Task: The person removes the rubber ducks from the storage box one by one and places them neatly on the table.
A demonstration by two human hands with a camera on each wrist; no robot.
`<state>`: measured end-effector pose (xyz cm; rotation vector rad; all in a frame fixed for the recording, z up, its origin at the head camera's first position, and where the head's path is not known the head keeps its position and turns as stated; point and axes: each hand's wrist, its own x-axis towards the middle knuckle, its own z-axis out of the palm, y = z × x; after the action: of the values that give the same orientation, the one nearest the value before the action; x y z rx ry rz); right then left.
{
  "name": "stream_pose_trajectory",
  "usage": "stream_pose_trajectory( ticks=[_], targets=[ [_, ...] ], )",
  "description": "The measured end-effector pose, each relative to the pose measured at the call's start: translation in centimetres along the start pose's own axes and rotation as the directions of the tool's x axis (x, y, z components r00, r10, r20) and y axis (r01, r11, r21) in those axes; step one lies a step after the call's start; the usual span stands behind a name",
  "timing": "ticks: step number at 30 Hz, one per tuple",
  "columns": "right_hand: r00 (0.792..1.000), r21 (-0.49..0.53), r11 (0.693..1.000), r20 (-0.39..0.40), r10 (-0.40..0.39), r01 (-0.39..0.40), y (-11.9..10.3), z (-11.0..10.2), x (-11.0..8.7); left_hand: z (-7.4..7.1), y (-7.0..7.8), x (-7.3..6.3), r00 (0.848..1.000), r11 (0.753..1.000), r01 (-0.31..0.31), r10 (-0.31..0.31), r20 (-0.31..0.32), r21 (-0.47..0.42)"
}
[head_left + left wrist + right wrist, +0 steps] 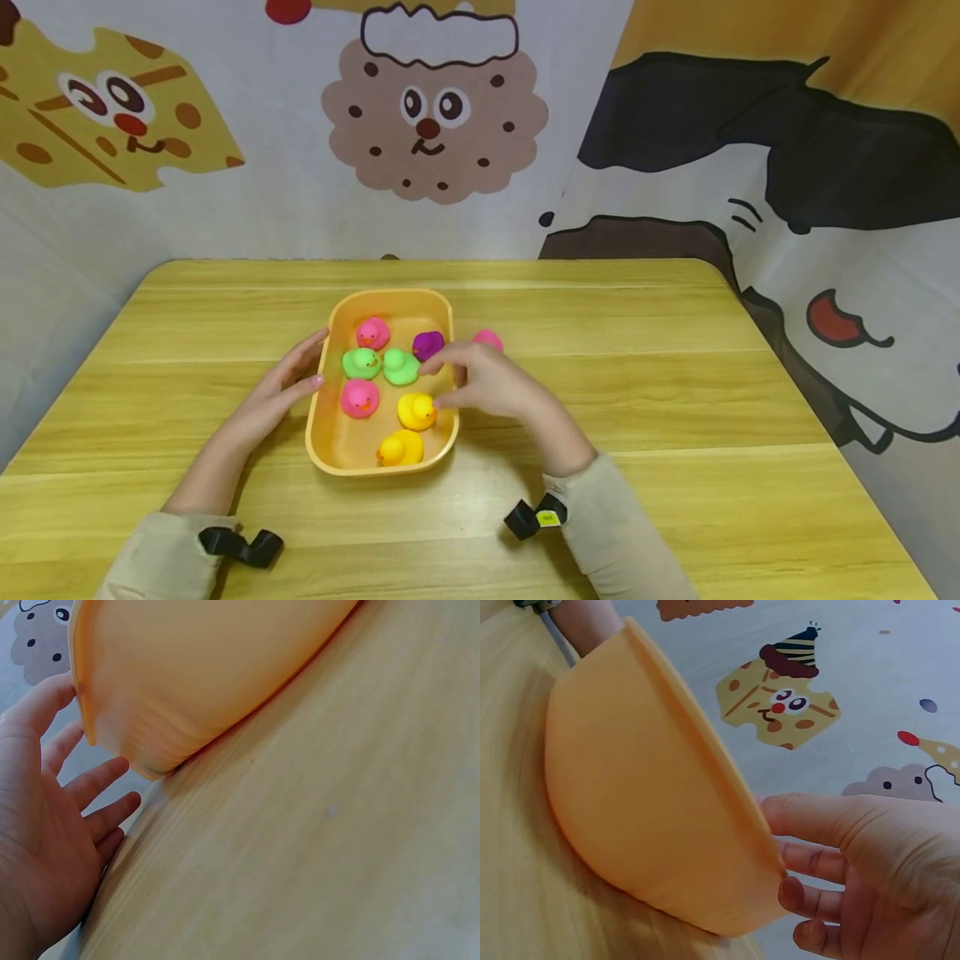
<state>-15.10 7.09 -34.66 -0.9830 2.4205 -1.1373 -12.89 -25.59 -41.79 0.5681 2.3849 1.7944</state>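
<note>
An orange plastic basin [381,472] holds several small rubber ducks. Inside are two pink ducks, one at the back [372,333] and one at the left [360,398], two green ducks [362,363], a purple duck [428,345] and two yellow ducks [401,448]. My left hand [272,397] lies along the basin's left side, fingers loosely spread, thumb tip at the rim. My right hand [487,382] reaches over the right rim, thumb tip beside the upper yellow duck [417,411] and forefinger near the right-hand green duck [401,367]. Nothing shows between its fingers.
Partly hidden behind my right hand, another pink duck [488,339] lies on the wooden table [675,375] outside the basin. A cloth printed with cartoon figures [435,125] hangs behind the table. Each sleeve carries a black wrist strap [242,547].
</note>
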Motion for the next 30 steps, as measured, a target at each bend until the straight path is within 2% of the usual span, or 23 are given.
stream_pose_trajectory(
  ticks=[6,17,30],
  targets=[
    [0.999,-0.055,0.998,0.025,0.033,-0.032,0.2,0.6,0.4,-0.1,-0.1,0.0,1.0,1.0,0.007,-0.007,0.0,0.002],
    [0.991,-0.09,0.988,0.035,0.126,-0.123,0.1,1.9,0.9,-0.1,0.1,0.0,1.0,1.0,0.012,-0.012,0.0,0.008],
    [0.977,-0.106,0.974,0.042,0.207,-0.202,-0.3,2.1,1.0,0.1,0.1,0.0,1.0,1.0,0.005,-0.005,-0.002,0.0]
  ],
)
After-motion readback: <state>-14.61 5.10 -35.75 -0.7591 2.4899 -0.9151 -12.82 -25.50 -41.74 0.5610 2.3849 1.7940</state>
